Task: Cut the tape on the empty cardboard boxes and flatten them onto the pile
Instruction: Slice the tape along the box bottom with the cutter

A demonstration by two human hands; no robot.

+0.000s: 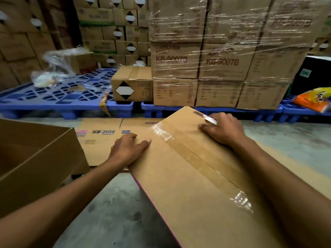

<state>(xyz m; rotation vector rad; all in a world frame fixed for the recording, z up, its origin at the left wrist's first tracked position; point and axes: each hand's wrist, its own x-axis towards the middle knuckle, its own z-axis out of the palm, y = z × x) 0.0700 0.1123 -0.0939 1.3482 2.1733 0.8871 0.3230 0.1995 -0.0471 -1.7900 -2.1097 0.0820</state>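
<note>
A taped cardboard box (188, 176) lies in front of me, its top face up, with a strip of brown tape (200, 156) running along the centre seam. My left hand (129, 148) rests flat on the box's near-left edge, fingers straight. At the far end of the box my right hand (223, 128) grips a small cutter (210, 119) whose pale blade points left over the cardboard. Beyond the box a flattened carton marked KB-2056 (102, 138) lies on the floor.
An open empty box (35, 158) stands at my left. Blue plastic pallets (59, 99) run across the back, carrying a small sealed box (132, 85) and a shrink-wrapped stack of cartons (223, 59). Loose plastic wrap (55, 67) and an orange bag (315, 101) lie there too. The floor (114, 208) is bare concrete.
</note>
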